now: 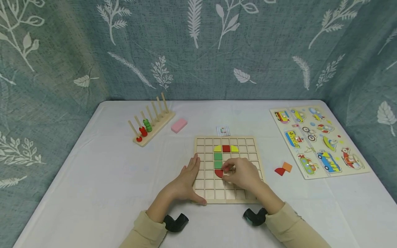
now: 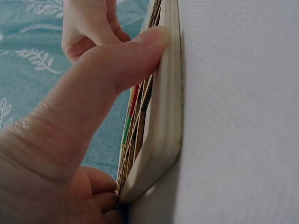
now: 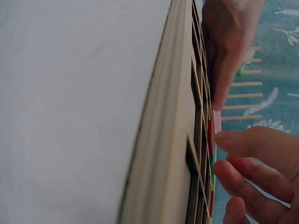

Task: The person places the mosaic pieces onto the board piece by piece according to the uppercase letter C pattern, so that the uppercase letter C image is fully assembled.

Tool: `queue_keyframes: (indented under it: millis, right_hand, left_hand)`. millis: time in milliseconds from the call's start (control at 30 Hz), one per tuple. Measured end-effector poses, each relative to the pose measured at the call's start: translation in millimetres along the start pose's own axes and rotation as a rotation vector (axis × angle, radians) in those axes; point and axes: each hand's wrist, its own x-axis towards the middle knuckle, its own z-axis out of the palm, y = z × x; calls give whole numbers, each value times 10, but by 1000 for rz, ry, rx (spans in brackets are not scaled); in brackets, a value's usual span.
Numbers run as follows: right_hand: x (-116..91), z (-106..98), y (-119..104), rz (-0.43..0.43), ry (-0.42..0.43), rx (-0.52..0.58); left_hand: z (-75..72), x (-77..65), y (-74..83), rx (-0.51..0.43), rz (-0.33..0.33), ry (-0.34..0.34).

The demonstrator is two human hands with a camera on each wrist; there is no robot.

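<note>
A square wooden grid board [image 1: 204,195] lies on the table, with small coloured pieces in its cells. Along its left side rests my left hand [image 1: 186,181], fingers extended and thumb on the front edge; the left wrist view shows that thumb [image 2: 140,53] pressing the rim. Over the middle of the board, my right hand [image 1: 243,174] has its thumb and forefinger at a red quarter-circle piece [image 1: 218,173]. A gap shows between those fingertips in the right wrist view. Behind it sit two green squares [image 1: 218,156], a red square [image 1: 226,148] and two yellow quarter-circles [image 1: 234,148].
A small pattern card [image 1: 223,131] lies behind the board. Loose red [image 1: 280,171] and orange [image 1: 287,167] pieces lie right of it, near a vehicle puzzle board [image 1: 322,174]. At back left stand a peg rack [image 1: 158,125] with red and green beads and a pink block [image 1: 179,125].
</note>
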Motion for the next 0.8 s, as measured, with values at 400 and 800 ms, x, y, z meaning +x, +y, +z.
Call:
queue_keyframes:
  millis: [400,800]
  right_hand:
    - [-62,-82,106,11,38,10]
    - [-121,-190,252,46,50,25]
  left_hand:
    - [5,-5,4,-12,0,8]
    - [9,0,-7,-15,-2,10]
